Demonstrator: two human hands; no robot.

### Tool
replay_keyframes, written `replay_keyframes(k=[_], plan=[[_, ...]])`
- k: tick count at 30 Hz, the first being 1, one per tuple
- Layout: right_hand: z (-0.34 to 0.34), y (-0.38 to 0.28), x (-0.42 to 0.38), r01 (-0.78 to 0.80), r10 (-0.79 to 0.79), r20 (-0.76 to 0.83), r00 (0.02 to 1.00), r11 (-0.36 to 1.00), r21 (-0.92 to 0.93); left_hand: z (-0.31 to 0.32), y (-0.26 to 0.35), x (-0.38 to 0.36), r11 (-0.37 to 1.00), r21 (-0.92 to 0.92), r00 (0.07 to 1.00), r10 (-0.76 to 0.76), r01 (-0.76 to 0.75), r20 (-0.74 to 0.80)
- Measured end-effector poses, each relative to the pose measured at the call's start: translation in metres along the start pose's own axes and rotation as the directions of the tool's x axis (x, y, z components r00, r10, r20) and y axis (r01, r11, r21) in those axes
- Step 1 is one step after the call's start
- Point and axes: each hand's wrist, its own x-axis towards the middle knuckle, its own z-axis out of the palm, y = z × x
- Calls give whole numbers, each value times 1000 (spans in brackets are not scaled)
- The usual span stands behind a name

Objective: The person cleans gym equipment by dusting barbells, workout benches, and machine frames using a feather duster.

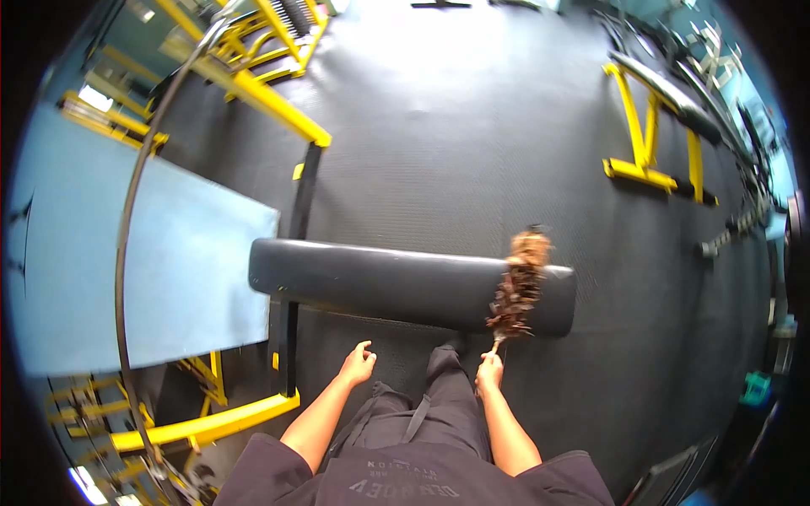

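Note:
My right hand (489, 374) is closed around the handle of a brown feather duster (519, 291). The duster's feathers lie across the right part of a long black padded bench (380, 274), slightly blurred, with the tip past the far edge. On the near side of the bench, my left hand (359, 364) hangs in the air holding nothing, its fingers loosely bent and partly apart. A gap separates that hand from the padding.
A yellow and black rack frame (278, 114) with a long metal bar (128, 211) stands left, beside a light blue panel (202, 244). A yellow-legged bench (650, 126) is at the upper right. Black matting (422, 160) covers the floor. A teal object (756, 388) sits far right.

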Motion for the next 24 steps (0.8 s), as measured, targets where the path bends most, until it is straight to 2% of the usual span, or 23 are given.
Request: replay_keyframes(k=[2, 3, 4, 7, 9, 10, 12, 13, 14, 16, 17, 18, 20, 22, 24], plan=[[11, -21, -25, 257, -221, 140, 965, 903, -343, 3, -34, -15, 995, -98, 998, -24, 18, -60], [11, -56, -49, 189, -84, 245, 966, 874, -448, 1, -43, -26, 989, -141, 995, -57, 46, -78], [18, -64, -59, 266, -112, 317, 942, 825, -499, 1, -54, -39, 980, -183, 992, -91, 73, -91], [47, -90, -102, 415, -162, 433, 886, 692, -590, 7, -111, -70, 956, -282, 978, -126, 74, -169], [67, -99, -127, 561, -175, 569, 803, 541, -626, 13, -155, -91, 931, -362, 965, -137, 48, -225], [75, -102, -141, 589, -187, 586, 788, 505, -631, 9, -173, -104, 915, -400, 959, -153, 46, -240], [95, -102, -160, 707, -98, 713, 694, 278, -650, 8, -211, -132, 891, -446, 927, -231, 80, -296], [111, -95, -158, 736, 2, 743, 670, 128, -664, 2, -229, -146, 874, -479, 911, -262, 84, -317], [120, -100, -174, 751, -4, 754, 657, 88, -654, 3, -256, -153, 851, -525, 883, -266, 26, -387], [133, -102, -210, 732, -14, 733, 680, -48, -679, 4, -313, -162, 785, -591, 765, -263, -184, -588], [138, -100, -221, 781, -37, 783, 621, -53, -622, -4, -332, -174, 814, -526, 640, -272, -245, -718], [144, -95, -228, 786, -34, 791, 611, -85, -612, -20, -347, -185, 845, -453, 497, -273, -286, -824], [157, -81, -238, 877, -187, 858, 479, 152, -457, -56, -367, -208, 860, -325, 139, -294, -393, -946], [171, -82, -253, 883, -185, 865, 467, 154, -444, -104, -353, -256, 907, -344, -14, -358, -242, -934], [189, -86, -259, 887, -271, 845, 461, 173, -428, -123, -369, -273, 912, -376, -137, -399, -166, -907]])
